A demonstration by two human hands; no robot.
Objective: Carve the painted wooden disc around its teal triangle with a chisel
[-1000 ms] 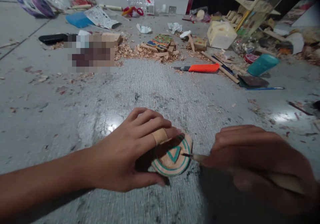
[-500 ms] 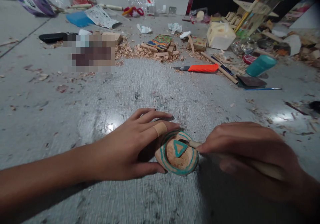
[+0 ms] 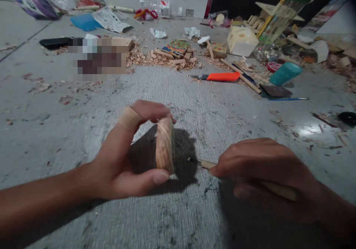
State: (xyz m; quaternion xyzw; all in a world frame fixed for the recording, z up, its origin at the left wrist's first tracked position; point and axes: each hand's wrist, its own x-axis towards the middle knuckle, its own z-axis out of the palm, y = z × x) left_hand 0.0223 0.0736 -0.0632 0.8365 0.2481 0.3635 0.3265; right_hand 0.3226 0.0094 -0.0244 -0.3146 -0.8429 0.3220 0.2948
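My left hand [image 3: 125,149] grips a round wooden piece [image 3: 164,145] between thumb and fingers. The piece is tilted up on edge, so its pale grained side faces me and its carved, teal-painted face is turned away. A plaster [image 3: 129,118] is wrapped round one finger of this hand. My right hand [image 3: 261,163] is closed round a carving tool with a pale wooden handle [image 3: 208,164]. Its dark metal tip [image 3: 194,160] points left, apart from the wooden piece, with a small pale chip at its end.
An orange utility knife [image 3: 224,77] lies ahead on the grey floor [image 3: 155,89]. Behind it are wood shavings [image 3: 144,58] and a patterned box [image 3: 175,48]. To the right lie a wooden stick [image 3: 250,83], a teal container [image 3: 286,73] and a thin blue brush [image 3: 288,99].
My left hand has tipped the wooden piece from lying flat up onto its edge and shifted it left. The carving tool's tip has come off its carved face.
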